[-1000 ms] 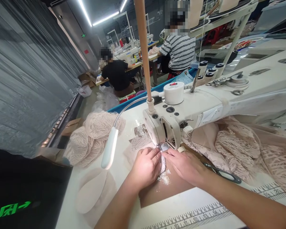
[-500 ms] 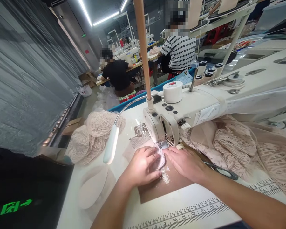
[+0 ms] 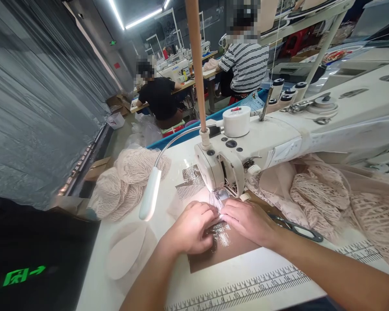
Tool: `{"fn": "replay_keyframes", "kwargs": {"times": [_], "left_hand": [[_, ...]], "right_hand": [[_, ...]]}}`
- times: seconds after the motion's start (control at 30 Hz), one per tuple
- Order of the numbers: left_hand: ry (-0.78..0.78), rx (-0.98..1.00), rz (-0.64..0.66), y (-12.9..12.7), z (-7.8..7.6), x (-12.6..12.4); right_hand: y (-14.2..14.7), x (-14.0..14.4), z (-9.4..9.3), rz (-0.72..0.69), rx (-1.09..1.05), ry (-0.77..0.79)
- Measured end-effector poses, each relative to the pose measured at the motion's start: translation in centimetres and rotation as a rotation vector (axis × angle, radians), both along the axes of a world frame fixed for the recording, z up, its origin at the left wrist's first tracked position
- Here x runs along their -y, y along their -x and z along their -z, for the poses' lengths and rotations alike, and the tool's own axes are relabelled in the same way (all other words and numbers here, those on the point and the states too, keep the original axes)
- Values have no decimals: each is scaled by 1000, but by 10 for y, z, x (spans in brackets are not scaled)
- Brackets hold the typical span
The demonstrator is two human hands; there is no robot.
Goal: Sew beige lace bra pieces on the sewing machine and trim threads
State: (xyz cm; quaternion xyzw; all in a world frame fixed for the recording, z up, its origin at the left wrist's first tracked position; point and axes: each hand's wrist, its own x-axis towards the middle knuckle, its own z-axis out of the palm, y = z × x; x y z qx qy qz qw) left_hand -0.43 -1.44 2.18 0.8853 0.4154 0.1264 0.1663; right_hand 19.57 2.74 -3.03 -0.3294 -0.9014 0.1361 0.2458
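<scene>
Pressing down side by side at the centre of the view, the left hand (image 3: 191,226) and the right hand (image 3: 248,220) pin a small pale piece of lace fabric (image 3: 218,203) to the bed of the cream-white industrial sewing machine (image 3: 246,151); the lace piece lies just at 6 o'clock of the machine's needle area, its far end tucked under the head, its near end between the two sets of fingertips; the left hand's fingers are curled narrow, tips touching the lace from 9 o'clock; the right hand's fingers lie flat and close together, tips on the lace from 3 o'clock; whether either hand pinches the cloth or only presses it, I cannot tell; both hands rest over a brown rectangular patch (image 3: 227,250) on the white work table (image 3: 129,276); a pair of dark-handled scissors (image 3: 294,229) lies just at 3 o'clock of the right wrist; a heap of pinkish-beige lace garments (image 3: 324,194) sits further at 3 o'clock, under the machine's arm; a second mound of beige lace pieces (image 3: 126,181) lies at 10 o'clock, well apart from the hands; a white gooseneck lamp (image 3: 150,194) hangs between that mound and the hands; a printed ruler strip (image 3: 246,289) runs along the table's near edge at 6 o'clock; two other people sit at machines at 12 o'clock, far off.
</scene>
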Motion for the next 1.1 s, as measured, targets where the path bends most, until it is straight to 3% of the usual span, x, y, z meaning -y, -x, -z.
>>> {"fn": "replay_keyframes", "kwargs": {"times": [0.17,0.43,0.67,0.83,1.1], "left_hand": [[-136,-8,46,4,7,-4],[-32,31,75,7,15,-6],[-14,39,67,7,14,-6],[-84,60,-13,0,11,-10],[-183,-78,-61,-8,18,-14]], "right_hand": [[-7,2,-6,-86,16,3],[-22,11,-21,-313,147,50],[-18,7,-14,-128,85,-47],[-18,6,-6,-140,108,-92],[-17,7,-4,-127,120,-102]]}}
